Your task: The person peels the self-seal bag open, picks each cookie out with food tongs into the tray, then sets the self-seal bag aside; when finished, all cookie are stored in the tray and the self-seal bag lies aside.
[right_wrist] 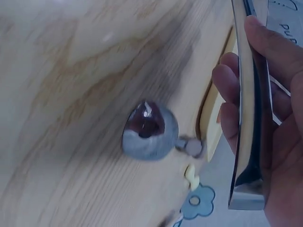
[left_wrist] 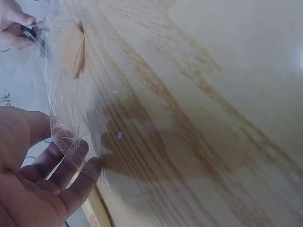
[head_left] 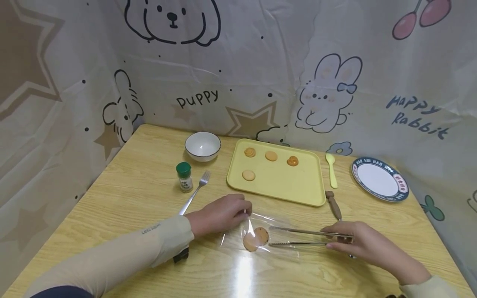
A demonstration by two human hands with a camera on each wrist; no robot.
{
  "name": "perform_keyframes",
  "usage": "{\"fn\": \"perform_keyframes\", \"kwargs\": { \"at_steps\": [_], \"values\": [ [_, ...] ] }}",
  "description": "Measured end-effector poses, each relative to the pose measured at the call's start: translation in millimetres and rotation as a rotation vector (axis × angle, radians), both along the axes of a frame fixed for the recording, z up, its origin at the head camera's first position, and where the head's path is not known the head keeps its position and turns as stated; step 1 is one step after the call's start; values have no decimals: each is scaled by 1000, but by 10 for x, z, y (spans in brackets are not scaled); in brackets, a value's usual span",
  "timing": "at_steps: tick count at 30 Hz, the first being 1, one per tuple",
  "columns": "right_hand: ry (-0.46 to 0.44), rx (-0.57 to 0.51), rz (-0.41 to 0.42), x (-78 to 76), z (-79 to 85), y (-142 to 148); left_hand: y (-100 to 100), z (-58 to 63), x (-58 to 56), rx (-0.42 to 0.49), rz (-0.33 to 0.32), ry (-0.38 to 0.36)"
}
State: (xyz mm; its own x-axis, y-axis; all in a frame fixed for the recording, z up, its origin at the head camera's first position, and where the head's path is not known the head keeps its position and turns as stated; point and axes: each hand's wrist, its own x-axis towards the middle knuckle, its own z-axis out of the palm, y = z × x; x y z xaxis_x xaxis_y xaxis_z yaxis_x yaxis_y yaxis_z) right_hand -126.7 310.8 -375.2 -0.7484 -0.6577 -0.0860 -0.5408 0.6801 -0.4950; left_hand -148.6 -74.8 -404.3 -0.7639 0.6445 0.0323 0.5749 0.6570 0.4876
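Observation:
A clear plastic bag [head_left: 287, 248] lies on the table with two round cookies [head_left: 251, 243] overlapping inside it. My left hand [head_left: 223, 213] pinches the bag's upper left edge; in the left wrist view the film [left_wrist: 71, 113] stretches from its curled fingertips. My right hand [head_left: 369, 246] holds metal tongs [head_left: 305, 231], their arms apart and their tips just right of the cookies. Whether the tips lie inside the bag or over it, I cannot tell. Beyond the bag is a yellow tray [head_left: 279, 184] bearing several cookies [head_left: 271, 156].
Left of the tray are a white bowl [head_left: 203, 147], a green-capped jar [head_left: 185, 181] and a fork [head_left: 194, 192]. To the right lie a yellow spoon [head_left: 331, 171], a rimmed plate [head_left: 376, 180] and a wooden-handled ladle [head_left: 333, 206]. Under the left sleeve a black object [head_left: 181, 255] pokes out.

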Motion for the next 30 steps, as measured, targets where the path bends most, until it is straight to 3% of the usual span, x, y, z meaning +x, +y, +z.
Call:
{"fn": "perform_keyframes", "kwargs": {
  "at_steps": [9,17,30],
  "values": [
    [-7,12,41,-77,-53,-185,-6,11,9,-5,-4,17],
    [21,-63,78,-70,-92,-188,2,-22,-4,-6,-10,27],
    [60,-134,-33,66,-45,121,-11,-21,4,15,-19,38]
  ]
}}
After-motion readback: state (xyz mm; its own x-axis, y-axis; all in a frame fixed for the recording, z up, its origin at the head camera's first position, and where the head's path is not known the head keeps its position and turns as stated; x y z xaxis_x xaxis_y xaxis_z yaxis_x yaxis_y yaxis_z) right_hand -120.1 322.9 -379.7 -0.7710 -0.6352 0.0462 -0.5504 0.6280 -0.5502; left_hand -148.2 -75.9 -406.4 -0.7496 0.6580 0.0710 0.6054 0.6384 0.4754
